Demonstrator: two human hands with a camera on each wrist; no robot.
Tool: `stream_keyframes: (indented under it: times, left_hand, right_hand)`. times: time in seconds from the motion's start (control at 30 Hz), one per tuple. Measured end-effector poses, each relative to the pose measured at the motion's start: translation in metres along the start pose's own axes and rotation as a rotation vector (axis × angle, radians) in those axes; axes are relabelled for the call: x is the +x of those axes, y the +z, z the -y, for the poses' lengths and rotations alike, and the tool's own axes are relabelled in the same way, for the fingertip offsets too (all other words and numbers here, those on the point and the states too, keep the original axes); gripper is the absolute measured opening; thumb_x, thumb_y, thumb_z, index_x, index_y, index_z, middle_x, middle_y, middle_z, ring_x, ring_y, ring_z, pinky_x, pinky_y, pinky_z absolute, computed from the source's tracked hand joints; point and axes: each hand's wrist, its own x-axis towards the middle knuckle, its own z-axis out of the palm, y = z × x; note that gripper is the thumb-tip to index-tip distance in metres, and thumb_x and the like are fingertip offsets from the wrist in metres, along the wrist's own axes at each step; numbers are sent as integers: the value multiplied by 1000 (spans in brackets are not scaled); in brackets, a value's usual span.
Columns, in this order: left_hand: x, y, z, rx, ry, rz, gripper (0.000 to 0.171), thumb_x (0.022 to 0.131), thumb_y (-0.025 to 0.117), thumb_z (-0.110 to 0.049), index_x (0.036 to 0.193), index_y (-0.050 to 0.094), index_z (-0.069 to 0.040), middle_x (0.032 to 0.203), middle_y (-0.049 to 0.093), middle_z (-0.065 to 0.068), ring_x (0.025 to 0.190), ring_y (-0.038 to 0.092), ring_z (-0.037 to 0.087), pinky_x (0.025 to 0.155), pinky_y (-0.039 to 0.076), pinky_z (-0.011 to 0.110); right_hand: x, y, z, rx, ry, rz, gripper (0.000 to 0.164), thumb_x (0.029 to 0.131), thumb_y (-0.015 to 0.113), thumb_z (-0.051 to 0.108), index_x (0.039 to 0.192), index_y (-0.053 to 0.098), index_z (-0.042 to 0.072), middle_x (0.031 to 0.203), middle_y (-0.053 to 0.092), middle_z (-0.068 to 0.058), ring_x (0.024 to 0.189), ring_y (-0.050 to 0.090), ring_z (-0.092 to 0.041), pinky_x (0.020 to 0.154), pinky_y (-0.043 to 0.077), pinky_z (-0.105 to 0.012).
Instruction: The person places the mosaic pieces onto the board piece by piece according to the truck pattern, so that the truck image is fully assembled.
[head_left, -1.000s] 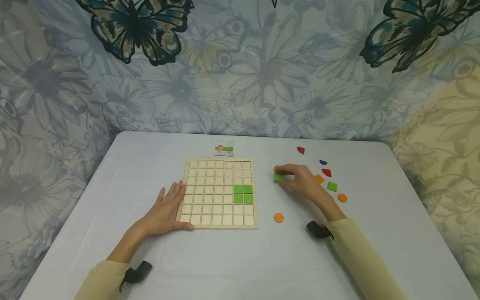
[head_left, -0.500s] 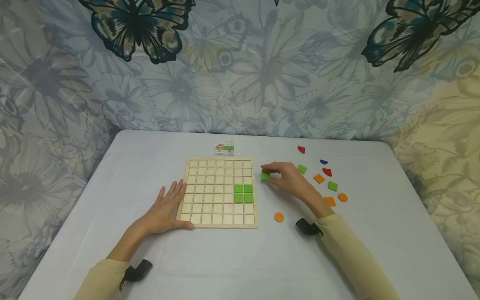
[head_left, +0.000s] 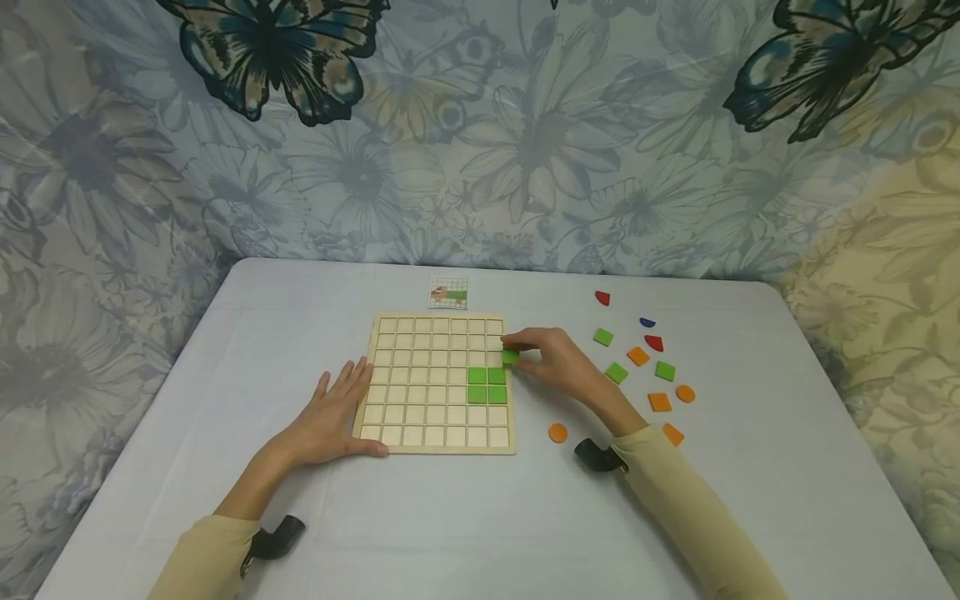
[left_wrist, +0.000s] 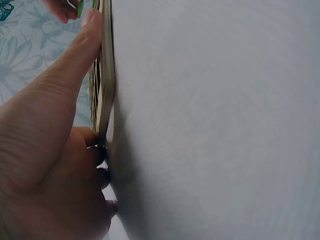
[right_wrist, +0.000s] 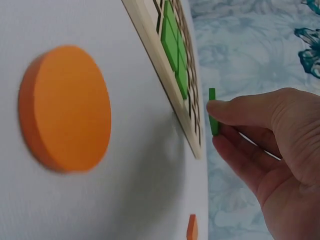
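Note:
A wooden grid board [head_left: 427, 408] lies on the white table, with several green square tiles [head_left: 487, 385] set in cells at its right side. My left hand [head_left: 322, 429] rests at the board's left edge, fingers spread and straight, the thumb on the near left corner. In the left wrist view the thumb [left_wrist: 75, 60] lies along the board's side. My right hand [head_left: 551, 360] pinches another green square tile [right_wrist: 213, 111] between thumb and fingers. That tile is over the board's right edge, and the right wrist view shows it raised above the table.
Loose tiles lie right of the board: green squares [head_left: 617, 372], orange squares [head_left: 638, 357], orange circles [head_left: 557, 432], red pieces [head_left: 654, 342] and a blue piece [head_left: 647, 322]. A small picture card [head_left: 448, 293] lies behind the board. A flower-patterned cloth [head_left: 540, 167] hangs behind the table.
My right hand has moved left with the green tile, from among the loose pieces to the board's right edge, uncovering several tiles. My left hand has stayed in place.

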Motion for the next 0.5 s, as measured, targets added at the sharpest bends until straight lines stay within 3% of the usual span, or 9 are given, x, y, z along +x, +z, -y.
stream_keyframes:
  times: [0.5]
  left_hand:
    - [-1,1,1,-27,-5,0,133,65,77,-69,155,10,3,163,4,20,149,1,39,116,-5,60]
  right_hand:
    - [17,16,19,6,-62,30,40,84,73,-3,123,67,1,118,70,-7,108,65,-21,96,51,-35]
